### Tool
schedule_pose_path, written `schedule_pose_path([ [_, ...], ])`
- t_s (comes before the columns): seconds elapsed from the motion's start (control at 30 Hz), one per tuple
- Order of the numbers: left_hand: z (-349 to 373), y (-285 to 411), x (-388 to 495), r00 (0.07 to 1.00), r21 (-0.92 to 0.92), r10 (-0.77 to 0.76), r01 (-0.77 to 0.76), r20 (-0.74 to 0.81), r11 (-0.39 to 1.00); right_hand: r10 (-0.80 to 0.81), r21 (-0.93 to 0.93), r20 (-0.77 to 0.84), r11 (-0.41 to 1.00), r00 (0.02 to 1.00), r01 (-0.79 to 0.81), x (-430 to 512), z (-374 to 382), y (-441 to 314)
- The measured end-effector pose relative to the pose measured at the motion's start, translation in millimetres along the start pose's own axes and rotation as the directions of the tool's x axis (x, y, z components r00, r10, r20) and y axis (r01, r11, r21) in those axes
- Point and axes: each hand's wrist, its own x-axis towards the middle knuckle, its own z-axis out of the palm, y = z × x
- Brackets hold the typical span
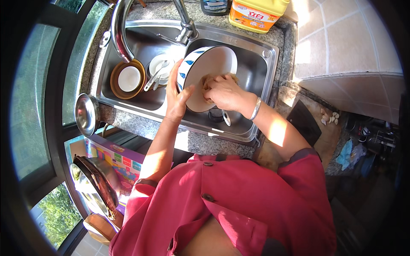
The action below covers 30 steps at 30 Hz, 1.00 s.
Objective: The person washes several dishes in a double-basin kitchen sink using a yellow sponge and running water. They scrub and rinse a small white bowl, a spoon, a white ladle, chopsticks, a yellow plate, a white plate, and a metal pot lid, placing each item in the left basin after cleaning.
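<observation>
A large white bowl (213, 62) with a dark rim and blue leaf marks outside is tilted over the right basin (254, 70) of the steel double sink. My left hand (179, 91) grips its left side, thumb over the rim and fingers along the outer wall. Inside the bowl, my right hand (222, 91) presses a tan scrubbing cloth or sponge (208, 80) against the inner wall. Below the bowl, a utensil handle (226, 117) lies in the same basin; its other end is hidden.
The left basin (141, 38) holds a brown bowl (114, 80), a small white bowl (129, 79), stacked white dishes (157, 60) and spoons (157, 76). A chrome faucet (120, 32) arches above. A yellow detergent jug (256, 16) stands behind; a cleaver (304, 123) and garlic cloves (334, 117) lie right.
</observation>
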Motion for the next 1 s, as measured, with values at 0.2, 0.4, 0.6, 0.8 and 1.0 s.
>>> schedule_pose_path([
  [0.2, -5.5, 1.4, -3.1, 1.000, -0.021, -0.008, 0.008, 0.003, 1.000, 0.027, 0.032, 0.017, 0.999, 1.000, -0.027, -13.5, 2.6, -3.5],
  [0.4, -7.9, -4.8, -5.6, 0.998, 0.059, 0.059, -0.058, -0.014, 0.997, 0.127, 0.068, 0.142, 0.988, 0.982, -0.137, -19.0, 3.7, -7.0],
  [0.6, -15.2, -6.0, -5.7, 0.993, 0.204, 0.116, -0.106, -0.036, 0.973, 0.196, 0.108, 0.192, 0.970, 0.962, -0.219, -26.1, 21.5, 3.9],
  [0.8, -12.3, -7.2, -10.6, 0.986, 0.171, 0.130, -0.111, -0.102, 0.979, 0.323, 0.255, 0.001, 0.915, 0.946, -0.313, -28.9, 72.3, 30.2],
  [1.0, -2.1, -9.7, -24.5, 0.974, 0.375, 0.228, -0.210, -0.005, 0.903, 0.539, 0.886, 0.043, 0.368, 0.841, -0.281, -15.5, 95.7, 42.6],
])
